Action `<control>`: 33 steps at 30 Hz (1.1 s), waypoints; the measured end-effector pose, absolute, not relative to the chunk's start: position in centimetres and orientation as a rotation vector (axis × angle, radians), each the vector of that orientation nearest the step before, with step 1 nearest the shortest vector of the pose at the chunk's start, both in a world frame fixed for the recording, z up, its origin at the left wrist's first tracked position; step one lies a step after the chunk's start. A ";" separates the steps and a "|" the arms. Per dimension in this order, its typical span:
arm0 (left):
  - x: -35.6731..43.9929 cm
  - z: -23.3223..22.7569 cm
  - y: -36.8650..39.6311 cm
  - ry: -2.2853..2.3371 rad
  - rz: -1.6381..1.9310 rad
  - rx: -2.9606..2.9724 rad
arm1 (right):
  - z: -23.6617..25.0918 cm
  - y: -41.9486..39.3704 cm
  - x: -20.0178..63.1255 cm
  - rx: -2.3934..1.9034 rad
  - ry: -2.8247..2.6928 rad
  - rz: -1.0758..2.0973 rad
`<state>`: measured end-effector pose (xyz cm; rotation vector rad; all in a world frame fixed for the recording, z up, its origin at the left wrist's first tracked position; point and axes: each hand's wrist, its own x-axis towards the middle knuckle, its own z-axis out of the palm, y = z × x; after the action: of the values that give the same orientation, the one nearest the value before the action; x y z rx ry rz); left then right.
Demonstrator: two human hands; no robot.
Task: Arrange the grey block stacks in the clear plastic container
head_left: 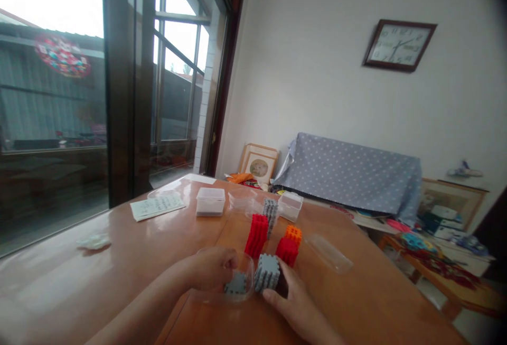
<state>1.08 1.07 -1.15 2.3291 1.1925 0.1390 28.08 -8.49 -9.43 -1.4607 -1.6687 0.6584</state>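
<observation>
My left hand (216, 268) is over a clear plastic tub (250, 281), fingers curled in; whatever they might hold is hidden. In the tub lies a grey square tile with notched edges (236, 283). Just right of the tub, my right hand (291, 297) has thumb and fingers around the near right side of a stack of grey notched tiles (268, 268). Behind it stand a tall red stack (257, 234) and a tall grey stack (270, 213). A shorter red stack (288, 251) touches or nearly touches an orange one (293, 234).
A clear lid (328, 252) lies to the right. Farther back are a white lidded box (210, 201), another clear box (291, 206) and papers (158, 206). A crumpled wrapper (94, 242) sits at the left. Glass doors border the table's left side.
</observation>
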 end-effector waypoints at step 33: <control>1.1 0.5 0.7 1.062 0.324 2.305 | -8.0 -9.0 27.5 -1.346 -1.668 0.703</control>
<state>1.09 0.66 0.51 2.3048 1.0619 0.3241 27.52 -9.02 -8.05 -1.3455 -1.6680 0.7033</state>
